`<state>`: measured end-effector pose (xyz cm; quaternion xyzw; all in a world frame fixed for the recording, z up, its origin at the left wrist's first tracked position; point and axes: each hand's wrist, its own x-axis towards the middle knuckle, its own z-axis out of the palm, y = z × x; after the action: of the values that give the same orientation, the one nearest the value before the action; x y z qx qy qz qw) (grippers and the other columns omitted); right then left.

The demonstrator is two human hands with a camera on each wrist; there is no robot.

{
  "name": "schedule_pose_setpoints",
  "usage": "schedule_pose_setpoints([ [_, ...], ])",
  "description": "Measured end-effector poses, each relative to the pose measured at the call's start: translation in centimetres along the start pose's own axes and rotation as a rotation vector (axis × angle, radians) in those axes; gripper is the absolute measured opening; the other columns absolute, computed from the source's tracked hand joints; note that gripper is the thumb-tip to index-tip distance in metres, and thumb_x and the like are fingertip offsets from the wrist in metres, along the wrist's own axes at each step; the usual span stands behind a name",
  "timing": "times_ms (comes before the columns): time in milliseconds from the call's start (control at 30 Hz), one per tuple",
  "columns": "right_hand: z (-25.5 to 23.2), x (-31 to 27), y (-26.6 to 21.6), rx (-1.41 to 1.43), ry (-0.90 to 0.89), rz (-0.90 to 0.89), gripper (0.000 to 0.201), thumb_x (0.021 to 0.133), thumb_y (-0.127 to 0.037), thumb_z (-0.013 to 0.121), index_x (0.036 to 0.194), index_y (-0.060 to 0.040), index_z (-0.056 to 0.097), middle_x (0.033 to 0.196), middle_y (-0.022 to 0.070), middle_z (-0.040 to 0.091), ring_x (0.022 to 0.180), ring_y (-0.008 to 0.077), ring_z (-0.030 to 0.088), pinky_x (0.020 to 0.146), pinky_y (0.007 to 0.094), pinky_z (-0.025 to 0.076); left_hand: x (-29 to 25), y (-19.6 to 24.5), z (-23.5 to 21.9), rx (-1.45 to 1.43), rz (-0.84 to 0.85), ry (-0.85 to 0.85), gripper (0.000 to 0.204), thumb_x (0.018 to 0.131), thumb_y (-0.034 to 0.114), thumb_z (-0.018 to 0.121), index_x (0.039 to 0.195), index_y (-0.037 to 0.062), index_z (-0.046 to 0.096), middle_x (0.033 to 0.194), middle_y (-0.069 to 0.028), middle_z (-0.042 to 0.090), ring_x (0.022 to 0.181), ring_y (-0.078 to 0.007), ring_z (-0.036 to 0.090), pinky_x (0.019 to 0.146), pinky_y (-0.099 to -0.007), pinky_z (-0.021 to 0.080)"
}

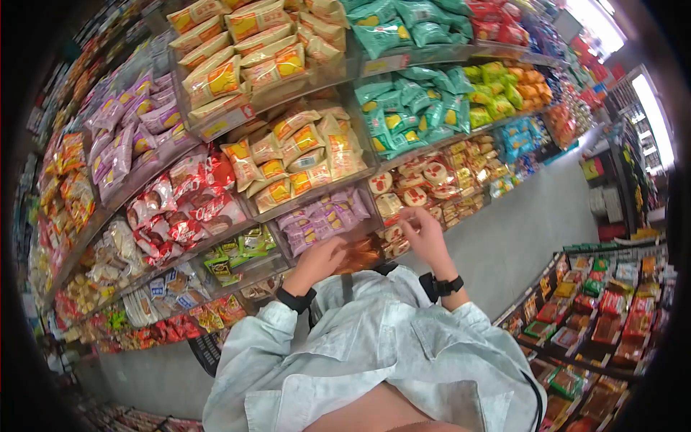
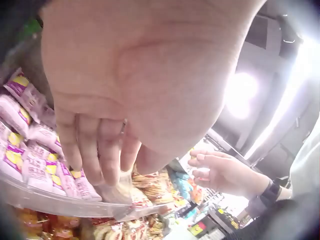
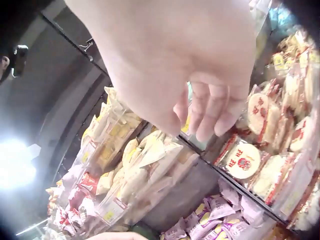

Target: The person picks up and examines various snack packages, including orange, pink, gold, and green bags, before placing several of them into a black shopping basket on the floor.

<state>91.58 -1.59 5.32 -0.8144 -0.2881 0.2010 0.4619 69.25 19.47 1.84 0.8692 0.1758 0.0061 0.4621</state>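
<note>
My left hand (image 1: 318,261) hovers at the front of the bin of light purple snack packets (image 1: 324,219). In the left wrist view its fingers (image 2: 90,145) hang loosely bent, with nothing between them, close over the bin's clear front edge. To its right, my right hand (image 1: 426,236) is raised in front of the bin of round crackers in clear wrappers (image 1: 425,173). Its fingers (image 3: 215,107) curl loosely in the right wrist view and hold nothing. Wrapped round crackers (image 3: 241,161) lie just beyond them.
Cream-yellow packets (image 1: 299,144) fill the bins above, with teal packets (image 1: 410,108) to their right. Red and white packets (image 1: 187,201) sit at the left. A lower display of boxed goods (image 1: 597,309) stands at the right, across the grey floor (image 1: 525,209).
</note>
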Motion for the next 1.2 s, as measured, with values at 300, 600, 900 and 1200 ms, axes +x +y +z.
schedule_pose_setpoints([
  [300, -1.0, 13.1, -5.1, 0.06, 0.148, -0.347, 0.033, 0.094, -0.009, 0.08, 0.125, -0.0053, 0.067, 0.109, 0.0065, 0.069, 0.078, 0.0144, 0.069, 0.065, 0.0304, 0.054, -7.6, 0.8, 5.8, -0.157, -0.451, 0.537, 0.027, 0.101, 0.019, 0.069, 0.125, 0.0077, 0.068, 0.104, -0.0163, 0.078, 0.094, -0.0336, 0.077, 0.08, -0.0402, 0.059],
  [600, -0.8, 15.5, -2.1, 0.335, 0.036, -0.267, 0.012, 0.101, -0.007, 0.076, 0.11, 0.0005, 0.072, 0.08, -0.0009, 0.07, 0.067, 0.0011, 0.057, 0.059, 0.0213, 0.043, -5.9, 12.5, 14.4, -0.151, -0.64, 0.62, 0.026, 0.1, 0.015, 0.069, 0.125, 0.0067, 0.069, 0.105, -0.0137, 0.076, 0.094, -0.033, 0.074, 0.082, -0.04, 0.059],
  [900, -3.5, 9.3, -0.8, 0.435, -0.416, -0.611, 0.016, 0.09, 0.011, 0.073, 0.101, -0.0016, 0.07, 0.105, 0.01, 0.072, 0.097, 0.02, 0.07, 0.085, 0.0322, 0.056, -5.6, 17.1, 14.7, -0.274, -0.603, 0.806, 0.068, 0.094, 0.008, 0.072, 0.157, 0.012, 0.048, 0.126, -0.0159, 0.068, 0.1, -0.0298, 0.072, 0.09, -0.0403, 0.058],
  [1200, -0.3, -3.1, -3.2, 0.095, -1.182, -0.663, 0.013, 0.089, 0.005, 0.075, 0.1, -0.0011, 0.07, 0.102, 0.0113, 0.072, 0.099, 0.0288, 0.072, 0.088, 0.038, 0.057, -15.1, 16.4, 15.0, -0.131, -0.466, 0.889, 0.078, 0.09, 0.006, 0.075, 0.162, 0.0151, 0.045, 0.138, -0.0156, 0.063, 0.114, -0.0349, 0.067, 0.096, -0.0416, 0.056],
])
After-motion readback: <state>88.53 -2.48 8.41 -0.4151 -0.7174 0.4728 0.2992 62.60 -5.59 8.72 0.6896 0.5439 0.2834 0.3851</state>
